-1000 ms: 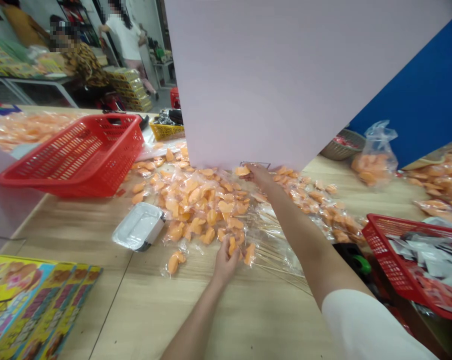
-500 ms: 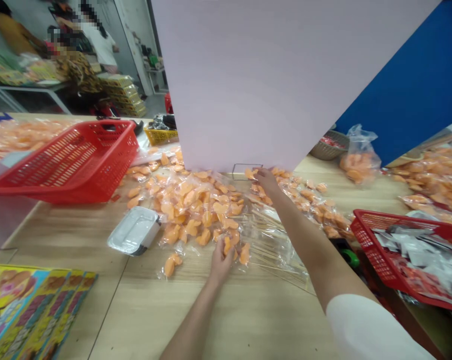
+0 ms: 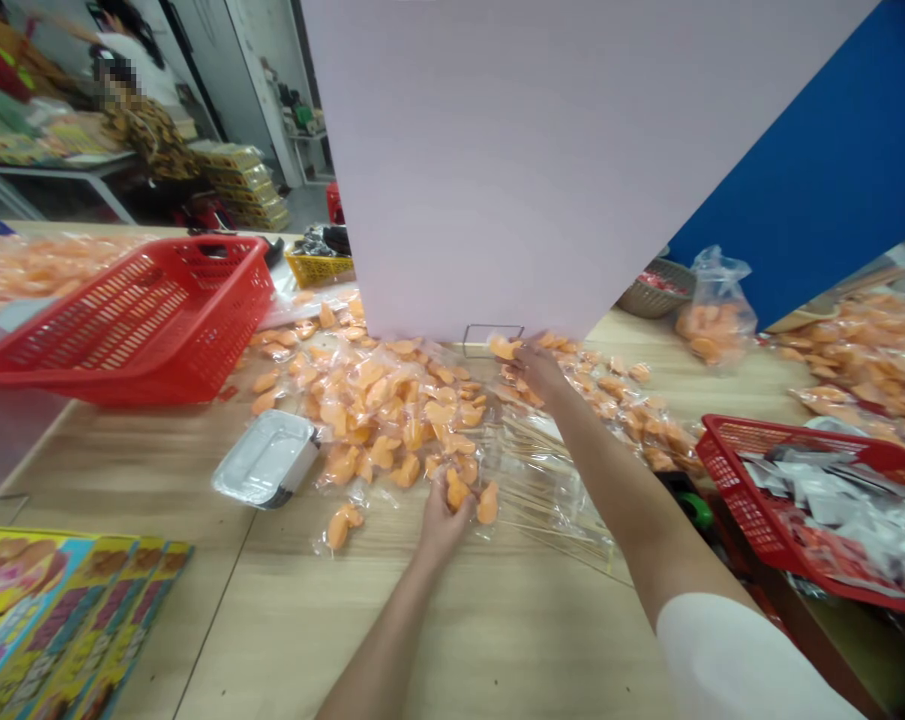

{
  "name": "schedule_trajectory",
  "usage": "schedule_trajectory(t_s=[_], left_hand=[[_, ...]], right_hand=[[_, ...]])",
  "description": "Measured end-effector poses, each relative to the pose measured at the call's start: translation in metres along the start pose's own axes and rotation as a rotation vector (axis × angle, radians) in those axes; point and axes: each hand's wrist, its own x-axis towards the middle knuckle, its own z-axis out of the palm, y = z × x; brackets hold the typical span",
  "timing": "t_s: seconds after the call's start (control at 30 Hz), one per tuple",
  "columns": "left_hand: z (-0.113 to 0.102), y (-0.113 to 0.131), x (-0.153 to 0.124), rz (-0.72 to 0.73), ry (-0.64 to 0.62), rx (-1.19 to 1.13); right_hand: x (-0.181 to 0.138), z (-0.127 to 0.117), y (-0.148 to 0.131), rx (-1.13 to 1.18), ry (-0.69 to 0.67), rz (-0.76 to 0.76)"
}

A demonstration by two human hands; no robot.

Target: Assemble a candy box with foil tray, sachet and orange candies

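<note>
My left hand [image 3: 444, 520] is closed round a rounded orange piece [image 3: 458, 489] in clear plastic, at the near edge of a heap of wrapped orange pieces [image 3: 381, 395]. Farther off, by the foot of the pale panel, my right hand [image 3: 540, 372] pinches another wrapped orange piece [image 3: 504, 347]. What the pieces are made of I cannot tell. Thin wooden sticks [image 3: 534, 450] in clear plastic lie between the heap and my right forearm. One wrapped piece [image 3: 342, 524] lies apart, left of my left hand.
A foil tray [image 3: 264, 465] and a red basket [image 3: 122, 385] stand left; printed boxes [image 3: 69, 620] lie near left. A red basket [image 3: 733, 500] of sachets stands right. The pale panel [image 3: 497, 180] rises behind. People work in the far left background.
The orange piece in my right hand has tilted and shows more fully. My left hand stays almost in place. The whole view has shifted slightly, and people in the background have moved.
</note>
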Motion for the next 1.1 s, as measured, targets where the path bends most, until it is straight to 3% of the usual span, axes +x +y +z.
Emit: schedule_trajectory(t_s=[0.4,0.77,0.87,1.0,1.1], left_hand=[[-0.001,-0.005,0.002,0.020,-0.054,0.010],[-0.001,0.001,0.001,-0.015,-0.051,-0.001],[-0.001,0.001,0.001,-0.011,-0.050,-0.001],[-0.001,-0.004,0.001,-0.006,-0.035,0.015],[-0.001,-0.009,0.002,0.000,-0.032,0.019]], right_hand=[[-0.008,0.003,-0.011,0.201,-0.109,0.061],[0.000,0.008,0.005,0.261,-0.122,0.049],[0.004,0.007,0.010,0.034,-0.096,-0.028],[0.013,0.010,0.016,-0.646,0.037,-0.165],[0.021,0.031,0.019,-0.818,0.035,-0.227]])
